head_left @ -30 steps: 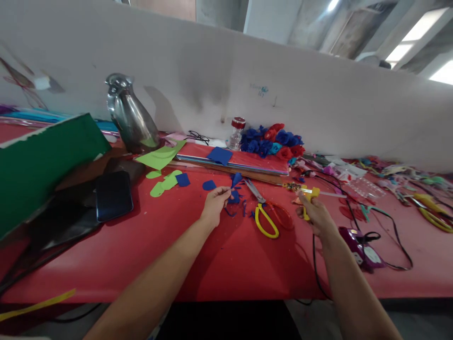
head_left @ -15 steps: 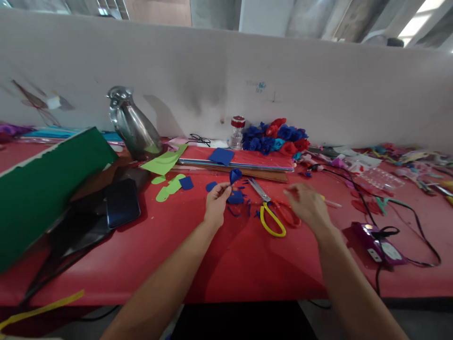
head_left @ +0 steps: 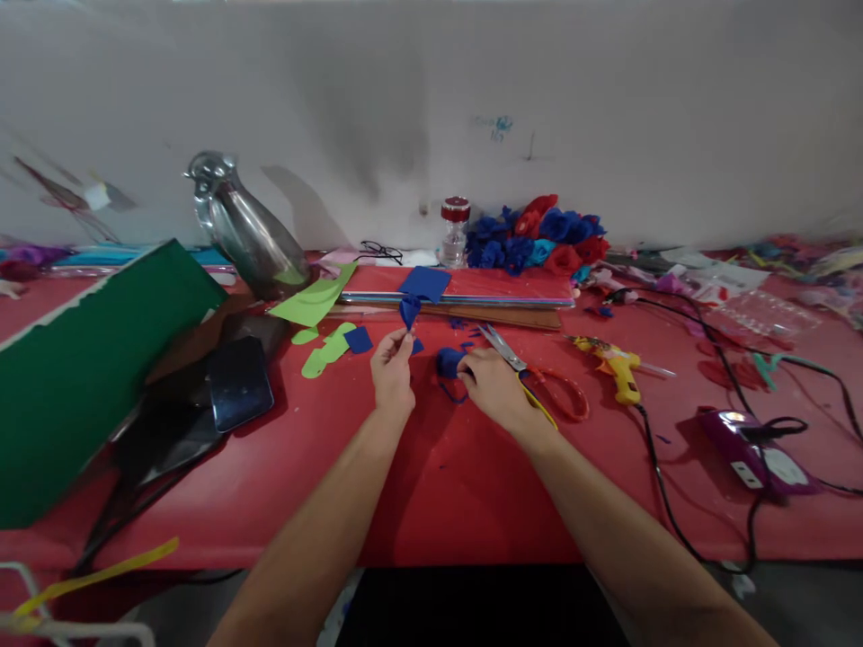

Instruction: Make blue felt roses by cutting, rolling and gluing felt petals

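My left hand [head_left: 394, 368] is closed, thumb and fingers pinching the base of a small blue flower [head_left: 409, 310] rolled into a cone shape. Lower and to the right, my right hand [head_left: 495, 385] has its fingertips on a blue petal piece [head_left: 448, 362], which looks lifted or curled off the red table. Blue offcuts lie around it. Just beyond my right hand are scissors [head_left: 504, 347] with one red and one yellow handle, the yellow one partly hidden by my wrist. A blue square [head_left: 358, 340] and light green cut pieces [head_left: 329, 350] lie left of my left hand.
A yellow glue gun [head_left: 617, 367] with its black cord lies at right, near a purple power box [head_left: 759, 454]. Behind stand a metal jug [head_left: 253, 229], a stack of coloured sheets [head_left: 499, 301] and blue and red flowers [head_left: 532, 238]. A phone [head_left: 238, 385] and green board [head_left: 87, 377] are at left.
My right hand has moved left, from beside the scissors' handles to the blue petal piece. My left hand with the flower appears slightly left and higher. The view has tilted down, and the glue gun now shows.
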Tool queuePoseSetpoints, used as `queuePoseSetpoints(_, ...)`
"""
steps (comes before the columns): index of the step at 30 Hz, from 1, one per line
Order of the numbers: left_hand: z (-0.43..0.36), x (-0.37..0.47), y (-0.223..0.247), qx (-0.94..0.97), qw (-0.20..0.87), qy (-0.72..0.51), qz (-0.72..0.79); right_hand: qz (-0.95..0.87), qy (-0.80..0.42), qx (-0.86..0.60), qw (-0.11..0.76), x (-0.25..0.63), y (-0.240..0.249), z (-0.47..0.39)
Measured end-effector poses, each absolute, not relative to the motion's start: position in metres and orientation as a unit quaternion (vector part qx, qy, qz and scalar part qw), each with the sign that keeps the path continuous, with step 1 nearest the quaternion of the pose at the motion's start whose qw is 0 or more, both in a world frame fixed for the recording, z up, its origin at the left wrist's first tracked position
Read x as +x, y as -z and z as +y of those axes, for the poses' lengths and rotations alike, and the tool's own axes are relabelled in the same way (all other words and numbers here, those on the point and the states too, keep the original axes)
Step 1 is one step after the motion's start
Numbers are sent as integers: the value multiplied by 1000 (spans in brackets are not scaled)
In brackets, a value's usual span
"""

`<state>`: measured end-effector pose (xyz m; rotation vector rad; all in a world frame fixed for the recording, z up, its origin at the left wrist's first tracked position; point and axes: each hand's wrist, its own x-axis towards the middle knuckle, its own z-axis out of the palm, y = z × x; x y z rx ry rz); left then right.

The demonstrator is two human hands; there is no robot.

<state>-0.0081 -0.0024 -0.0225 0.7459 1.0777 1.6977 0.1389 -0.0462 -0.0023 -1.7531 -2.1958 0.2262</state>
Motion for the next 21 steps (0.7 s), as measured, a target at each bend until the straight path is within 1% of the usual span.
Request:
queuePoseSetpoints(4, -6, -4, 23, 303, 507, -688, 422, -761, -88, -616, 182, 146, 11, -41)
queuePoseSetpoints(7, -8, -2, 21, 304, 509, -682, 429, -760, -92, -615, 188, 147, 15, -39)
queuePoseSetpoints(12, -8, -6, 17, 315, 493, -677, 447, -764, -77, -617, 171, 143, 11, -43)
queuePoseSetpoints(18, 0, -22, 17, 303, 438, -709, 462, -770, -72, -604, 192, 143, 12, -43)
queuePoseSetpoints(21, 4, -28, 18, 286, 423, -726, 460, -782, -71, -597, 166, 142, 15, -41)
